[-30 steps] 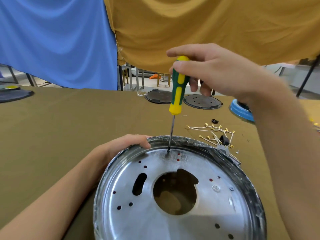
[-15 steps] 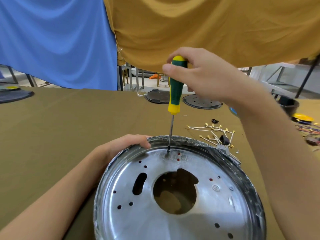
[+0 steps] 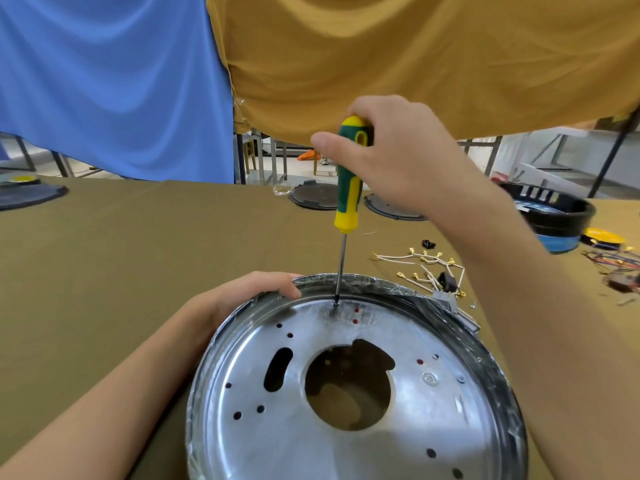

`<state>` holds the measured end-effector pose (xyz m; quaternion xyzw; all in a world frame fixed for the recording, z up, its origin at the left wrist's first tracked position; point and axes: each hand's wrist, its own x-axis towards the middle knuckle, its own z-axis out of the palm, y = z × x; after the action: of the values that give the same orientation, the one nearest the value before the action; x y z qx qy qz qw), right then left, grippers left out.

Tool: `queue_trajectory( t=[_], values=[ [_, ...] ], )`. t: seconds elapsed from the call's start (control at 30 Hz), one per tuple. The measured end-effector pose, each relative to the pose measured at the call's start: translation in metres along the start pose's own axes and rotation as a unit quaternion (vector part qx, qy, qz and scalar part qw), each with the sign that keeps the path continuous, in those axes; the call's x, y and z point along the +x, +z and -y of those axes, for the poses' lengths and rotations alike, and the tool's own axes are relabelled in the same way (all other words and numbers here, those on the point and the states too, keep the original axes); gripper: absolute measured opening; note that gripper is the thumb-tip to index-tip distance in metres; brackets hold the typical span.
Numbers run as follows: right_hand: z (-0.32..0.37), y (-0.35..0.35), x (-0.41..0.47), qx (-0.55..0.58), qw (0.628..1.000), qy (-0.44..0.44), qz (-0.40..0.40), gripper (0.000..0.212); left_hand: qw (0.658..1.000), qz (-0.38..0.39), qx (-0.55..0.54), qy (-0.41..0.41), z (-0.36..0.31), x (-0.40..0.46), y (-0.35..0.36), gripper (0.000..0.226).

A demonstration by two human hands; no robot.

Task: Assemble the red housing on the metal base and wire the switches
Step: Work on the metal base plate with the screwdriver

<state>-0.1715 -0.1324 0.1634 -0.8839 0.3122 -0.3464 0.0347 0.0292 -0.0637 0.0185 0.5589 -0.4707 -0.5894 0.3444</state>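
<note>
A round shiny metal base (image 3: 433,420) lies on the table in front of me, with a big centre hole and several small holes showing red beneath. My left hand (image 3: 242,296) grips its far left rim. My right hand (image 3: 391,150) holds the top of a green and yellow screwdriver (image 3: 349,181), which stands upright with its tip on a screw at the base's far edge. A bundle of white wires with brass terminals (image 3: 426,268) and a small black switch (image 3: 446,281) lie just beyond the base on the right.
Two dark round lids (image 3: 313,195) sit at the table's far edge. A black and blue housing (image 3: 554,220) stands at the far right, with coloured wires (image 3: 616,265) near it. Blue and mustard cloths hang behind the olive table (image 3: 138,258).
My right hand has turned around the screwdriver handle, the thumb swinging to the left. The screwdriver tip stays on the same screw. My left hand has not moved.
</note>
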Motion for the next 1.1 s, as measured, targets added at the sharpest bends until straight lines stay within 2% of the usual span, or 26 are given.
queue_trajectory(
  t=[0.07, 0.13, 0.23, 0.3, 0.4, 0.5, 0.57, 0.7, 0.77, 0.87, 1.03, 1.1],
  values=[
    [-0.008, -0.012, 0.000, 0.091, 0.993, -0.014, 0.079, 0.035, 1.000, 0.002, 0.006, -0.002, 0.000, 0.000, 0.000, 0.067],
    [-0.016, -0.026, -0.003, 0.180, 0.974, -0.027, 0.137, 0.028, 1.000, 0.009, 0.000, -0.003, 0.000, -0.001, 0.000, 0.056],
    [-0.021, -0.034, -0.006, 0.233, 0.960, -0.049, 0.148, 0.020, 1.000, 0.017, -0.017, -0.002, 0.000, -0.002, 0.001, 0.054],
    [-0.017, -0.033, -0.005, 0.169, 0.979, -0.040, 0.106, 0.014, 1.000, 0.016, -0.016, -0.002, -0.001, -0.002, 0.001, 0.058],
    [-0.009, -0.022, -0.001, 0.009, 0.999, 0.014, 0.027, 0.037, 1.000, 0.014, -0.012, -0.001, -0.001, -0.002, 0.000, 0.061],
    [0.000, -0.006, -0.001, -0.060, 0.996, 0.041, -0.041, 0.050, 1.000, 0.015, -0.012, 0.001, -0.001, -0.002, 0.000, 0.059],
    [-0.001, -0.003, 0.000, -0.029, 0.999, 0.021, -0.030, 0.049, 1.000, 0.008, 0.000, 0.000, -0.002, -0.003, 0.001, 0.058],
    [-0.013, -0.023, -0.003, 0.129, 0.984, -0.015, 0.126, 0.028, 1.000, -0.009, 0.010, -0.006, -0.003, -0.004, 0.002, 0.074],
    [-0.019, -0.030, -0.005, 0.161, 0.975, -0.030, 0.153, 0.022, 1.000, -0.015, 0.006, -0.009, -0.003, -0.004, 0.003, 0.076],
    [-0.017, -0.027, -0.004, 0.152, 0.981, -0.015, 0.118, 0.018, 1.000, -0.024, 0.001, -0.009, -0.004, -0.005, 0.004, 0.081],
    [0.004, -0.002, -0.001, -0.032, 0.998, 0.053, 0.000, 0.042, 0.999, -0.032, 0.013, 0.001, -0.007, -0.009, 0.008, 0.083],
    [0.005, 0.002, -0.001, -0.030, 0.999, 0.030, -0.002, 0.040, 0.999, -0.031, 0.008, 0.005, -0.007, -0.010, 0.009, 0.080]
  ],
)
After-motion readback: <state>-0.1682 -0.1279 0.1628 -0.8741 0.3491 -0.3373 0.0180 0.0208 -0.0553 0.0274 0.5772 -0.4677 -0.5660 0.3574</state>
